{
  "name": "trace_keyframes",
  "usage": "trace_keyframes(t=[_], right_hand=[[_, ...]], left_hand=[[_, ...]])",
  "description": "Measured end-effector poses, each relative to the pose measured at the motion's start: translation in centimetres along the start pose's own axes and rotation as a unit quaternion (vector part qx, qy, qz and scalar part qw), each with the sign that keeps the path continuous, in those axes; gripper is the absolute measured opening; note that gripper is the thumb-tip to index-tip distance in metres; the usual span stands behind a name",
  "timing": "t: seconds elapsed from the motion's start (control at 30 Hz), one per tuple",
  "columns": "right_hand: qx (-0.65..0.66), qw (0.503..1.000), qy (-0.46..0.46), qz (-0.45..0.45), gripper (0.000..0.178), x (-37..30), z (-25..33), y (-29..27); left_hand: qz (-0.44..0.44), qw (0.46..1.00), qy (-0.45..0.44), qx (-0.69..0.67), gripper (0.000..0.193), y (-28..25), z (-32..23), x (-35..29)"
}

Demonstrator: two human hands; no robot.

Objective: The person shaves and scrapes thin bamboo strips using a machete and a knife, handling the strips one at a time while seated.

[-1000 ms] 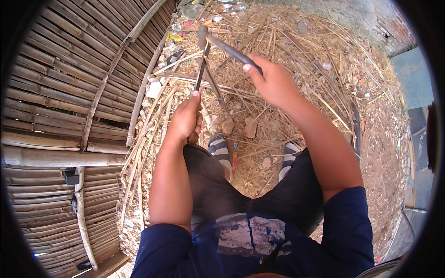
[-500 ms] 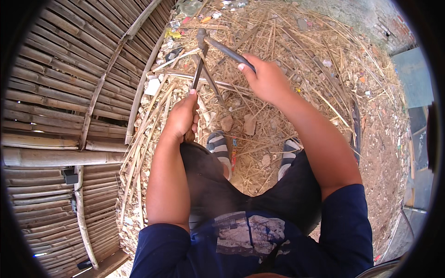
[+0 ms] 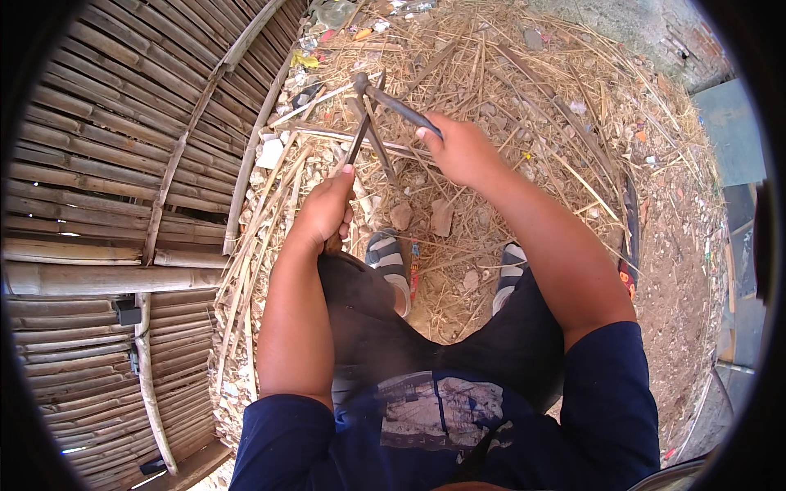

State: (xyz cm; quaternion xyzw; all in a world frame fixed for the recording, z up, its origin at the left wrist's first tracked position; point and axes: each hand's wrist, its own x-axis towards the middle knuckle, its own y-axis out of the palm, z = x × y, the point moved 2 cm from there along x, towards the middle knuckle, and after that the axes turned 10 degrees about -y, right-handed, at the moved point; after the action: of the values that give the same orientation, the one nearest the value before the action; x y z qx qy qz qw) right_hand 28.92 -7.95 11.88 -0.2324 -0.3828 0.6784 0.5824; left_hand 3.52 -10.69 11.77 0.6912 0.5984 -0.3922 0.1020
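Note:
My left hand [image 3: 326, 209] is closed round a long-bladed knife [image 3: 358, 143], dark and narrow, whose wooden butt shows below my fist beside my left knee. The blade slants up and away to the right. In my right hand [image 3: 460, 149] is a hammer [image 3: 401, 110] with a dark handle. Its head lies close against the blade's far part; whether they touch I cannot tell. A dark flat stick [image 3: 380, 151] crosses behind the blade on the ground, and a pale split strip [image 3: 323, 105] lies just left of the hammer head.
A bamboo slat wall [image 3: 115, 147] rises at my left. Straw, sticks and stones cover the ground, with a larger stone [image 3: 441, 218] before my sandalled feet [image 3: 386, 258]. Plastic litter [image 3: 336, 14] lies at the far left. Grey-blue panels [image 3: 729, 135] stand at the right.
The hammer head has come slightly lower and nearer, with my right hand lower too. The knife leans more to the right, and its far end now shows beyond the hammer head.

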Motion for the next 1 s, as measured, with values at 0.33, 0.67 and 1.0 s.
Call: trace_keyframes(t=[0.33, 0.67, 1.0], right_hand=[[0.132, 0.983, 0.015, -0.131, 0.044, -2.5, -1.5, -6.8], [0.183, 0.938, -0.039, -0.292, 0.041, -4.5, 3.7, -7.0], [0.020, 0.989, 0.090, -0.112, 0.040, -2.8, -0.5, 1.8]], left_hand=[[-0.213, 0.898, 0.102, 0.371, 0.052, -3.0, -1.8, 1.3], [-0.217, 0.901, 0.062, 0.371, 0.051, -3.6, -2.2, 3.1], [-0.219, 0.907, 0.063, 0.355, 0.048, -5.2, -0.6, 4.4]])
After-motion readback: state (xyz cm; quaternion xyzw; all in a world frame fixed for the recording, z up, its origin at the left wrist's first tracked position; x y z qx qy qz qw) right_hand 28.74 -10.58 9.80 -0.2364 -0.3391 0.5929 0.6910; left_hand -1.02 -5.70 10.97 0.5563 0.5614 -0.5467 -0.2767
